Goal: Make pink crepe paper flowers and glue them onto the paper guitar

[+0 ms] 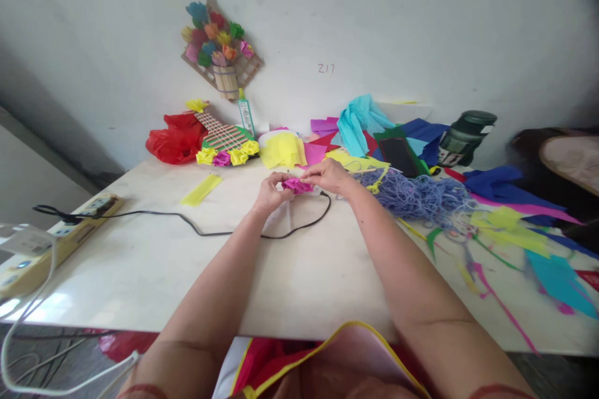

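Leftmost, one yellowish plastic power strip [96,221] lies along the pale, smooth surface [327,287], and one thin black cord [219,234] curves from it toward the middle. Farther back sit one crinkled red bundle [175,140] and, nearer, one flat yellow strip [201,190]. Beside the bundle leans one guitar-shaped craft [218,129] with a striped neck, carrying four yellow paper flowers [206,156] and one pink one. Above it, one woven wall basket [226,82] holds about a dozen paper flowers in mixed colours, and one glue tube [246,115] stands tilted below.

At the middle of the surface, the left hand [274,192] has its fingers closed narrowly on one ruffled pink flower [297,185], pinching its left end. The right hand [330,176] has fingers bent close together, touching the flower's right side; whether they grip it cannot be told.

Just right of the hands spreads one tangled heap of bluish string [412,193]. Behind it lie one dark rectangular phone [397,157] and one rounded, dark green bottle [465,137], tilted. Soft, creased paper scraps [559,277] cover the far right.
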Demonstrator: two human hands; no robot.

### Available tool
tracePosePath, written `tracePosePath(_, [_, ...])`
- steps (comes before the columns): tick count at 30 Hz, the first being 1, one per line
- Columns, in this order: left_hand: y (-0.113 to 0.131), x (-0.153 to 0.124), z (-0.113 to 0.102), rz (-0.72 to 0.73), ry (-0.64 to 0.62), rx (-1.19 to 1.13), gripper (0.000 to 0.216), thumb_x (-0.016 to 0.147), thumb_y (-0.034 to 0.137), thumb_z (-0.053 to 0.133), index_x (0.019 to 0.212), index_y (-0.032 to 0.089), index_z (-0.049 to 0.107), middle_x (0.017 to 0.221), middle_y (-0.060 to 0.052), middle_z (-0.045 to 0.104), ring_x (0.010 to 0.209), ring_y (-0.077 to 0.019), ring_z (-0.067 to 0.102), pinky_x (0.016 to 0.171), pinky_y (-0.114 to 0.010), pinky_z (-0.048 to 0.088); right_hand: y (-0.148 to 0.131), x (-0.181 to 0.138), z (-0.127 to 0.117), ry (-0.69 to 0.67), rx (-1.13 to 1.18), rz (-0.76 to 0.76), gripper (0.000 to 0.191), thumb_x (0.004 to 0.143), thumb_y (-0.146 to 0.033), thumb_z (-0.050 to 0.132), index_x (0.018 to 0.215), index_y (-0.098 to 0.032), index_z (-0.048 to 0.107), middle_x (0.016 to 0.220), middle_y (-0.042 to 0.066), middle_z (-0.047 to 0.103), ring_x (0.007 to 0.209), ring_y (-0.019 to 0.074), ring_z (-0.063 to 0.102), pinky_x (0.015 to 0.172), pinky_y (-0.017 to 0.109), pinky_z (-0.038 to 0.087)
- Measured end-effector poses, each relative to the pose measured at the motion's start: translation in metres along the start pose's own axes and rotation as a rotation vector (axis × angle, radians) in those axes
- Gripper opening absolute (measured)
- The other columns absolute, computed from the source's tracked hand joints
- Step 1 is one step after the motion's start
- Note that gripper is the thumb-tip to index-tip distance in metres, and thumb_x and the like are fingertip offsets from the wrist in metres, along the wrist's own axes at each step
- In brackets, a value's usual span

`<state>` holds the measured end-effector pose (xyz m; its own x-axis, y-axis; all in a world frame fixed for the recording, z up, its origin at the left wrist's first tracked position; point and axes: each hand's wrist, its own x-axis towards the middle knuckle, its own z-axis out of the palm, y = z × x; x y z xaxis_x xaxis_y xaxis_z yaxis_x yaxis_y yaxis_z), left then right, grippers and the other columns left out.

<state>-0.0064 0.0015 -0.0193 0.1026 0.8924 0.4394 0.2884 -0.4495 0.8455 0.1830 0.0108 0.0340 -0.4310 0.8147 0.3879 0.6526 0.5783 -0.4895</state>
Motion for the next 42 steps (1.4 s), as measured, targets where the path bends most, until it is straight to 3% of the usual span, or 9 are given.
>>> tracePosePath(6, [-0.001, 0.0, 0.0, 0.002, 0.009, 0.038, 0.023, 0.057, 0.016, 0.061, 0.079, 0.015, 0.068, 0.076, -0.002, 0.063, 0.076, -0.0176, 0.056, 0.077, -0.031, 0.043, 0.005, 0.0, 0.002, -0.056, 0.108, 0.005, 0.018, 0.075, -0.03, 0.062, 0.082, -0.019, 0.074, 0.059, -0.001, 0.067, 0.058, 0.0102, 0.058, 0.056, 0.02, 0.035])
tracePosePath(9, [-0.001, 0.001, 0.001, 0.015, 0.021, 0.08, 0.023, 0.056, 0.014, 0.061, 0.078, 0.015, 0.067, 0.076, -0.002, 0.062, 0.077, -0.0176, 0.056, 0.078, -0.031, 0.044, 0.001, -0.001, 0.0, -0.071, 0.051, 0.012, 0.02, 0.077, -0.033, 0.06, 0.082, -0.019, 0.073, 0.058, -0.002, 0.065, 0.057, 0.0095, 0.054, 0.055, 0.02, 0.032])
tracePosePath(20, [0.002, 0.001, 0.001, 0.041, 0.031, 0.147, 0.023, 0.054, 0.013, 0.061, 0.077, 0.016, 0.068, 0.074, -0.001, 0.059, 0.076, -0.0169, 0.054, 0.077, -0.031, 0.044, -0.019, -0.003, -0.012, -0.091, -0.487, -0.033, 0.027, 0.085, -0.04, 0.049, 0.095, -0.027, 0.071, 0.089, 0.004, 0.072, 0.082, 0.019, 0.063, 0.066, 0.027, 0.037])
tracePosePath(32, [0.004, 0.0, 0.0, 0.031, 0.03, 0.135, 0.028, 0.055, 0.013, 0.062, 0.08, 0.017, 0.071, 0.074, -0.001, 0.061, 0.077, -0.0183, 0.054, 0.078, -0.031, 0.043, -0.018, -0.001, -0.011, -0.117, -0.496, -0.125, 0.026, 0.087, -0.026, 0.048, 0.097, -0.021, 0.071, 0.1, 0.006, 0.069, 0.091, 0.0184, 0.061, 0.071, 0.025, 0.04])
tracePosePath(42, [0.005, 0.001, -0.002, -0.015, 0.03, 0.086, 0.029, 0.053, 0.012, 0.062, 0.079, 0.019, 0.072, 0.073, -0.001, 0.06, 0.077, -0.0184, 0.054, 0.081, -0.032, 0.043, -0.017, -0.004, -0.011, -0.132, -0.432, -0.097, 0.033, 0.087, -0.032, 0.047, 0.118, -0.035, 0.06, 0.112, 0.0, 0.067, 0.096, 0.0199, 0.063, 0.079, 0.028, 0.044])
